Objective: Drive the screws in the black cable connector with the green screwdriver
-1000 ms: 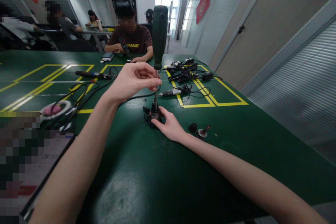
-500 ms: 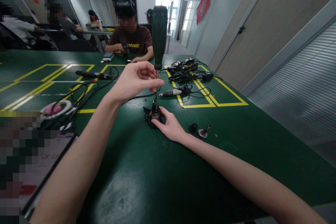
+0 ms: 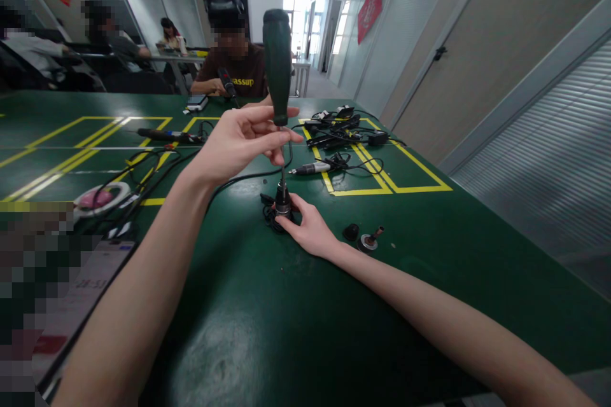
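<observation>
A screwdriver (image 3: 277, 63) with a dark green handle stands almost upright, its tip down in the top of a black, metal-collared part (image 3: 283, 208). My left hand (image 3: 252, 133) has its thumb and fingers about the thin shaft, just under the handle. Low on the table, my right hand (image 3: 310, 229) grips the collared part between thumb and fingers; some fingertips are hidden behind it. A coiled black cable (image 3: 271, 219) lies around its base. To the right of my right hand are a small black cap (image 3: 351, 231) and a round metal piece with a brownish shaft (image 3: 368, 241).
Beyond my hands lie a silver-and-black pen-like tool (image 3: 312, 168) with a cord and a heap of black cables (image 3: 341, 127). Another corded tool (image 3: 167, 135) and a white ring-shaped roll (image 3: 102, 197) are at left. A person (image 3: 229, 63) sits across the green table (image 3: 382, 311).
The screwdriver's handle has tipped a little to the left, and the fingers of my left hand have shifted and loosened on the shaft. My right hand stays in place.
</observation>
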`<state>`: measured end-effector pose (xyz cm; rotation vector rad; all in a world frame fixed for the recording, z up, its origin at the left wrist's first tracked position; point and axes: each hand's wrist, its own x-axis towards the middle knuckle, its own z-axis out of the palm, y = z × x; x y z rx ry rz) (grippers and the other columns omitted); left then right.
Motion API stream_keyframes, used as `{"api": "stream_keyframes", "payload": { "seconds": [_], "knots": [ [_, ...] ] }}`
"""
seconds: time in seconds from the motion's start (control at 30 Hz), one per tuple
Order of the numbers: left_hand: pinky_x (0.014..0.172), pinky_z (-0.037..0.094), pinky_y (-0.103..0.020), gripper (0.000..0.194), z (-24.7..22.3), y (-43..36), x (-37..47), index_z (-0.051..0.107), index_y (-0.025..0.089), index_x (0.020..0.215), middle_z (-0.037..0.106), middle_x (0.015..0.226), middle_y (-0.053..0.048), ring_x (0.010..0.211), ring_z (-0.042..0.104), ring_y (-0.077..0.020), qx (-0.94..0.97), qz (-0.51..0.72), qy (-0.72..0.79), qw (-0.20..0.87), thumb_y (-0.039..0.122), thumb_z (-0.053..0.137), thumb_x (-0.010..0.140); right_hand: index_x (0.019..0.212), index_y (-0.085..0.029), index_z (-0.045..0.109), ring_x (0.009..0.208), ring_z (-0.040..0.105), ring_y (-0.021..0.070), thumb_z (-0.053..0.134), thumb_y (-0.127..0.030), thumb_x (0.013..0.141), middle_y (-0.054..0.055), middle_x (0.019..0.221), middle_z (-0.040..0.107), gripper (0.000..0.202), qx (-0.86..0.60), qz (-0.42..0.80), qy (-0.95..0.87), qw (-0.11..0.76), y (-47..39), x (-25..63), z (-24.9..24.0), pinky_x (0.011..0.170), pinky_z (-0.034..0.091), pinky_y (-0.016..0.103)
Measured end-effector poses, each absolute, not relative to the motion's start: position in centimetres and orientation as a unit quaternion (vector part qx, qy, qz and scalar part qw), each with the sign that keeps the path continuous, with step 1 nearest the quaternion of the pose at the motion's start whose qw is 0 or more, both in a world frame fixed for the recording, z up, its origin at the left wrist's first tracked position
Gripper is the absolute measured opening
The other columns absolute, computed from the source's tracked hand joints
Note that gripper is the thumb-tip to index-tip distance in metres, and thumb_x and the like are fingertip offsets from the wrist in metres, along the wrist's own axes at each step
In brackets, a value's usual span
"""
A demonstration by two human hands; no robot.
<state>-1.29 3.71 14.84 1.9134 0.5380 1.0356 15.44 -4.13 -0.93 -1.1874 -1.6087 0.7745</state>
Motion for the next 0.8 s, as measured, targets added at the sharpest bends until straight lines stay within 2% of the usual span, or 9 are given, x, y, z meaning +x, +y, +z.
{"api": "stream_keyframes", "payload": {
  "seconds": [0.23,0.5,0.8],
  "knots": [
    [0.071,0.066,-0.031,0.036,14.93,3.51,-0.93,0.075,0.013,0.112,0.079,0.083,-0.006,0.073,0.079,-0.0206,0.777,0.419,0.226,0.411,0.031,0.086,0.082,0.117,-0.019,0.067,0.104,0.072,0.0254,0.066,-0.033,0.088,0.008,0.112,0.078,0.032,-0.486,0.319,-0.658,0.478,-4.14,15.42,-0.83,0.099,0.054,0.041],
    [0.065,0.066,-0.03,0.029,14.65,3.64,-0.7,0.068,0.018,0.1,0.078,0.079,-0.002,0.07,0.078,-0.0198,0.797,0.436,0.211,0.359,0.034,0.085,0.082,0.116,-0.019,0.067,0.106,0.072,0.0253,0.066,-0.033,0.088,0.008,0.113,0.078,0.031,-0.485,0.32,-0.658,0.479,-4.13,15.42,-0.7,0.099,0.053,0.04],
    [0.059,0.066,-0.027,0.034,14.26,3.82,-0.36,0.057,0.02,0.098,0.07,0.07,0.004,0.066,0.076,-0.0179,0.815,0.459,0.184,0.302,0.034,0.084,0.081,0.119,-0.018,0.067,0.108,0.072,0.0266,0.065,-0.033,0.088,0.01,0.115,0.077,0.034,-0.487,0.32,-0.656,0.479,-4.02,15.4,-0.86,0.102,0.052,0.041]
  ]
}}
